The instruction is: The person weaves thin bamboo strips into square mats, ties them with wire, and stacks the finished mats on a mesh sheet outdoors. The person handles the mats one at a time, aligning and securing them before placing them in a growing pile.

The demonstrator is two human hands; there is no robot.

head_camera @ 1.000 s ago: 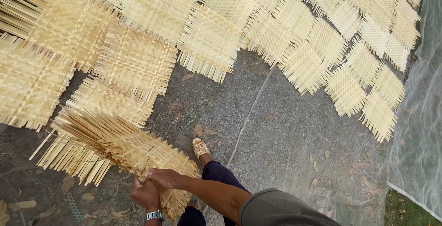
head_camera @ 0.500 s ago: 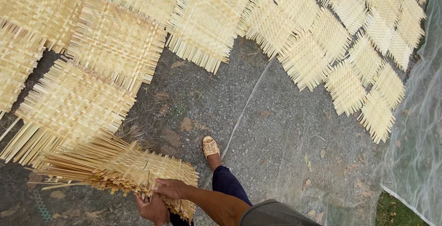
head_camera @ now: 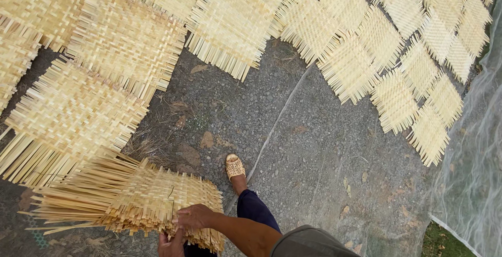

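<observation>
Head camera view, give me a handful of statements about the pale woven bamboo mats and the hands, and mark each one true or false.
1. Both hands grip a stack of pale woven bamboo mats at its near edge. True: the right hand lies on top, the left hand underneath.
2. The ground is smooth green tile. False: it is grey gravel ground with dry leaves.
3. Many flat woven mats lie spread in overlapping rows on the ground. True.
4. The person is barefoot. False: a tan woven shoe shows on the forward foot.
5. A sheet of pale translucent netting lies along the right side. True.
</observation>
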